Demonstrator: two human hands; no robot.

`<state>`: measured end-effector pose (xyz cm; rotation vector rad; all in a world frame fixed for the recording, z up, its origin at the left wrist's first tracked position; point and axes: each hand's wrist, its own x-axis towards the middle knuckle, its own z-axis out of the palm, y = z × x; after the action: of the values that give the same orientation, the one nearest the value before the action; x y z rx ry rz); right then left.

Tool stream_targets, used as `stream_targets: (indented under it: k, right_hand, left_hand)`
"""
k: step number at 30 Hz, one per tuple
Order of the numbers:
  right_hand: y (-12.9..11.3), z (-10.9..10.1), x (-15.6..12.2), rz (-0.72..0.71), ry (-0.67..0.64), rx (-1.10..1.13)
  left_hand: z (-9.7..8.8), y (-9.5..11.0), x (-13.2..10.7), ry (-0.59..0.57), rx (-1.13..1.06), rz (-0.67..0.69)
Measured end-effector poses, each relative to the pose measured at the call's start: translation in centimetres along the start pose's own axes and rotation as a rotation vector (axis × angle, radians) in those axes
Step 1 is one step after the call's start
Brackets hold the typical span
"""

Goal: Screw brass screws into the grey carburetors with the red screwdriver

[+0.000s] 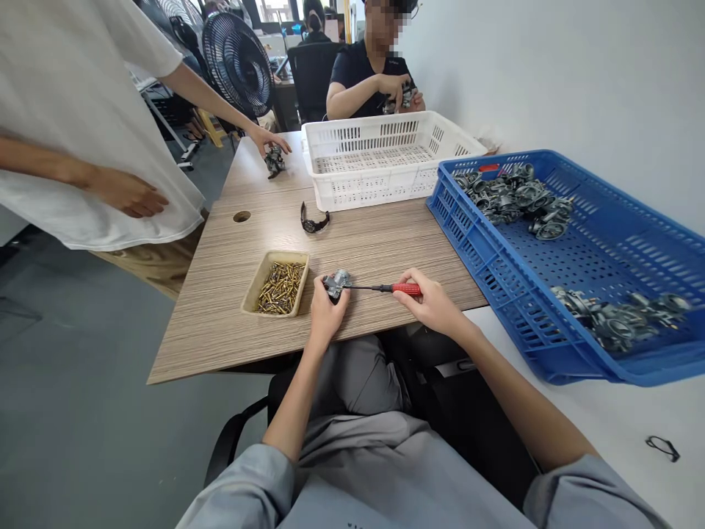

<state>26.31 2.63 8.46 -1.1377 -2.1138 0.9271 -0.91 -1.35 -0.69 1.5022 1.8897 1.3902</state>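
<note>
My left hand (326, 308) is closed round a small grey metal part (337, 282) held on the wooden table (220, 323) near its front edge. My right hand (432, 300) grips the red handle of a screwdriver (405, 289), whose thin shaft points left into that metal part. Just left of my left hand sits a beige tray (258, 278) filled with small brass screws (280, 288).
A blue crate (606, 242) with several grey metal parts lies at my right; a white crate (380, 184) stands behind. A black watch (313, 222) lies mid-table. A standing person's hand (268, 139) touches another metal part (274, 160). A seated person works at the far end. A fan (238, 65) stands behind.
</note>
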Motion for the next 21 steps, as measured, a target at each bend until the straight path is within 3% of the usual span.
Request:
stream_targets:
  k: [8,21]
  right_hand:
    - [-0.67,-0.57,-0.39,-0.048,-0.080,0.000]
    - [-0.96,-0.46,-0.39,-0.048,-0.074,0.042]
  left_hand:
    - [-0.01,-0.03,0.04,-0.002,-0.009,-0.010]
    - [0.07,-0.28,-0.01,0.006,0.007,-0.002]
